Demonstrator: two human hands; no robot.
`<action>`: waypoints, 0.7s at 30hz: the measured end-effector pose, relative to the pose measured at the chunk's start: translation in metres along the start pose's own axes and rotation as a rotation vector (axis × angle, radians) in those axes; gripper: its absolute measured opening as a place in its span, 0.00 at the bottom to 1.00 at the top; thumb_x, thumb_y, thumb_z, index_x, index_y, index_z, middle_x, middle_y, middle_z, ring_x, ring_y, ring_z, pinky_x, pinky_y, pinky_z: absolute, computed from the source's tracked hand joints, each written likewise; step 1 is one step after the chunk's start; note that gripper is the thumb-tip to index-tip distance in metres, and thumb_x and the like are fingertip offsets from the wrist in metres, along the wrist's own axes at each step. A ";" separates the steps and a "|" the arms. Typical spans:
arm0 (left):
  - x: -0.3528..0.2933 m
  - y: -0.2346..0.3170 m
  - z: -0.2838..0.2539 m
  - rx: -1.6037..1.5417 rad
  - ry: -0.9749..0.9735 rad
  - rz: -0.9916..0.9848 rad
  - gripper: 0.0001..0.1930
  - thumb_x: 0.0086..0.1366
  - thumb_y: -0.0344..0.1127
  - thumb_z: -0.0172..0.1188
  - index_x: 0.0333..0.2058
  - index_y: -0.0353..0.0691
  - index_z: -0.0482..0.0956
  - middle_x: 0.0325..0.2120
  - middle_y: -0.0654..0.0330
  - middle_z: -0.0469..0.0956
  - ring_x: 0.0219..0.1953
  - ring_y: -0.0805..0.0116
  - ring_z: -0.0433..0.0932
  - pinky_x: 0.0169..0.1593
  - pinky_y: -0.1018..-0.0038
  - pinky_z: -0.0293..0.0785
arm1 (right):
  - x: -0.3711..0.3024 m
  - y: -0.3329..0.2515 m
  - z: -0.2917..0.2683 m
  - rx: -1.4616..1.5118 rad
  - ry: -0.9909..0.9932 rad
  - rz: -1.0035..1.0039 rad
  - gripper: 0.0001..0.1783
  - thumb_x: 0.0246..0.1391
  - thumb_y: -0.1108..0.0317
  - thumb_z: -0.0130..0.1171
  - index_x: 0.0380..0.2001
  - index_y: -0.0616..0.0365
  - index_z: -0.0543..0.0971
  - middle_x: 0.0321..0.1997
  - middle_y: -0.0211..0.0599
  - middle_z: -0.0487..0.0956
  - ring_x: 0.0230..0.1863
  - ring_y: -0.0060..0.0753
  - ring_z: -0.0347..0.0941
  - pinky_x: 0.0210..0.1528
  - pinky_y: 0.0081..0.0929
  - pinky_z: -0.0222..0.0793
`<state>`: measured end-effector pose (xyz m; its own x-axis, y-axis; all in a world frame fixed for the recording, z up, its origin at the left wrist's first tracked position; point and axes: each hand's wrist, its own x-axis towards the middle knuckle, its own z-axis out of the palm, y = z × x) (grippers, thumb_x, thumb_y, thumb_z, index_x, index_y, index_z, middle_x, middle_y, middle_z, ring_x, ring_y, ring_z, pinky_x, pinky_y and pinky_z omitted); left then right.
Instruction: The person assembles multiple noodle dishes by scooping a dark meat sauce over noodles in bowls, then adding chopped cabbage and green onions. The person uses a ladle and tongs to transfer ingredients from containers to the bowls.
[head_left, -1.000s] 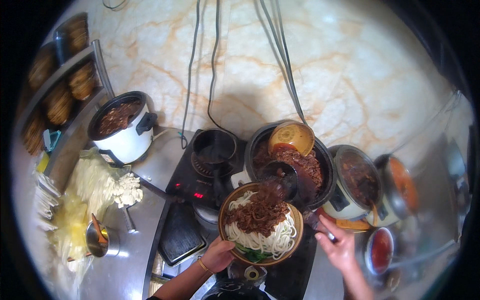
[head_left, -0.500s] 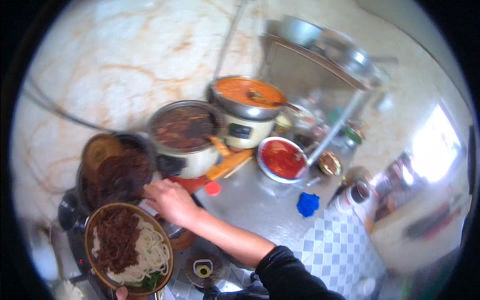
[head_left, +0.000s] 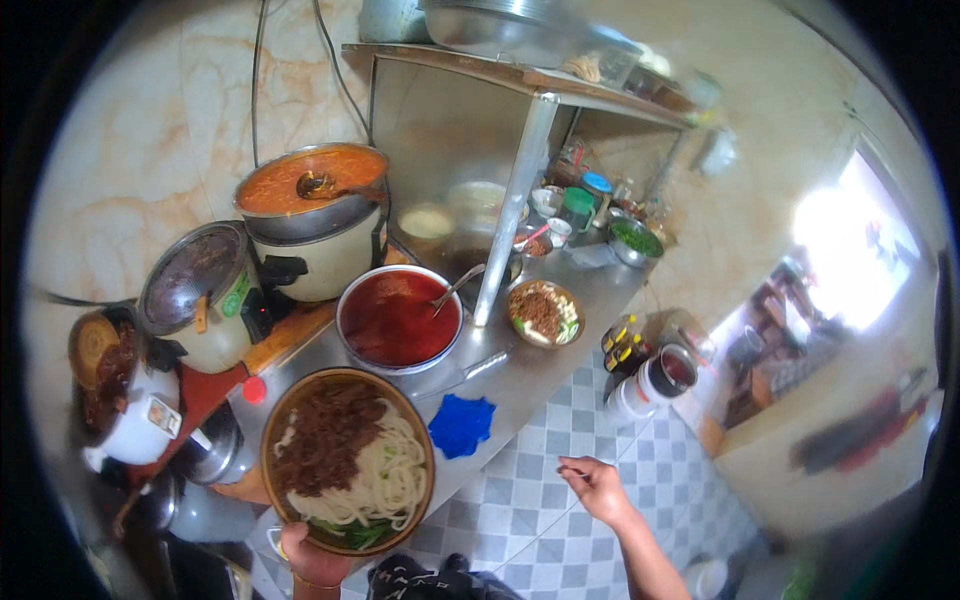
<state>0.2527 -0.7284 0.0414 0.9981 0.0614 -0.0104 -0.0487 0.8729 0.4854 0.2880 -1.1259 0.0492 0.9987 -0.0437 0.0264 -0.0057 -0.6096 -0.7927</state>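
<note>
A metal counter (head_left: 515,390) slants across the frame beside a checkered floor (head_left: 530,490). White glare blurs the bright opening (head_left: 865,245) at right. At lower left of centre, the left hand (head_left: 316,562) grips the near rim of a bowl (head_left: 350,376) of noodles, fingers hidden beneath. The right hand (head_left: 600,490), lower right, is loosely curled, well apart from it; whether it holds anything cannot be told.

Left hand (head_left: 318,562): gripping low at left, thumb (head_left: 294,540) lying uppermost | Right hand (head_left: 600,492): hovering well apart, fingers (head_left: 586,466) curling leftward | Right forearm (head_left: 650,560): reaching up from below
</note>
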 end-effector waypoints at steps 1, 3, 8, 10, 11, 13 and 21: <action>0.008 -0.018 0.015 -0.035 -0.022 -0.071 0.36 0.53 0.43 0.55 0.62 0.42 0.61 0.60 0.56 0.67 0.61 0.54 0.66 0.63 0.55 0.62 | 0.014 0.016 -0.026 -0.016 0.030 -0.017 0.13 0.57 0.71 0.59 0.45 0.60 0.80 0.41 0.43 0.82 0.35 0.34 0.79 0.37 0.28 0.75; 0.028 -0.058 0.040 -0.050 -0.040 -0.154 0.37 0.52 0.42 0.56 0.62 0.41 0.60 0.60 0.55 0.67 0.60 0.52 0.67 0.64 0.54 0.61 | 0.051 0.040 -0.066 -0.036 0.077 -0.023 0.14 0.57 0.70 0.60 0.46 0.61 0.80 0.41 0.42 0.82 0.36 0.33 0.78 0.37 0.27 0.75; 0.102 -0.158 0.065 -0.053 -0.026 -0.296 0.42 0.48 0.39 0.59 0.63 0.39 0.57 0.60 0.50 0.65 0.61 0.48 0.66 0.63 0.51 0.61 | 0.208 0.090 -0.127 -0.130 0.035 -0.172 0.15 0.56 0.70 0.60 0.46 0.62 0.79 0.43 0.47 0.80 0.40 0.36 0.79 0.41 0.27 0.74; 0.138 -0.199 0.069 -0.086 -0.038 -0.350 0.41 0.48 0.38 0.60 0.63 0.38 0.57 0.60 0.48 0.64 0.61 0.47 0.65 0.63 0.50 0.61 | 0.286 0.105 -0.141 -0.111 0.003 -0.271 0.15 0.56 0.70 0.61 0.47 0.62 0.79 0.44 0.48 0.80 0.41 0.38 0.79 0.41 0.27 0.74; 0.157 -0.218 0.074 -0.090 -0.042 -0.388 0.41 0.48 0.37 0.60 0.63 0.38 0.57 0.60 0.48 0.65 0.61 0.47 0.65 0.63 0.50 0.61 | 0.326 0.111 -0.149 -0.145 0.000 -0.287 0.16 0.54 0.71 0.61 0.47 0.62 0.79 0.46 0.50 0.79 0.42 0.43 0.79 0.43 0.29 0.74; 0.195 -0.258 0.086 -0.139 -0.032 -0.384 0.41 0.49 0.35 0.61 0.63 0.36 0.57 0.60 0.46 0.65 0.60 0.46 0.67 0.63 0.50 0.62 | 0.397 0.123 -0.168 -0.283 -0.054 -0.300 0.16 0.54 0.71 0.61 0.46 0.63 0.79 0.45 0.49 0.79 0.43 0.39 0.78 0.44 0.28 0.73; 0.311 -0.393 0.139 -0.191 0.079 -0.497 0.35 0.52 0.33 0.59 0.60 0.32 0.61 0.56 0.45 0.69 0.57 0.49 0.70 0.60 0.51 0.67 | 0.640 0.163 -0.234 -0.402 -0.151 -0.452 0.17 0.52 0.67 0.61 0.45 0.60 0.80 0.47 0.53 0.78 0.48 0.54 0.75 0.53 0.39 0.70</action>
<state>0.5880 -1.1199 -0.0313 0.8969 -0.3516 -0.2682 0.4153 0.8780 0.2378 0.9140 -1.4388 0.0794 0.9028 0.3826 0.1965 0.4300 -0.7932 -0.4312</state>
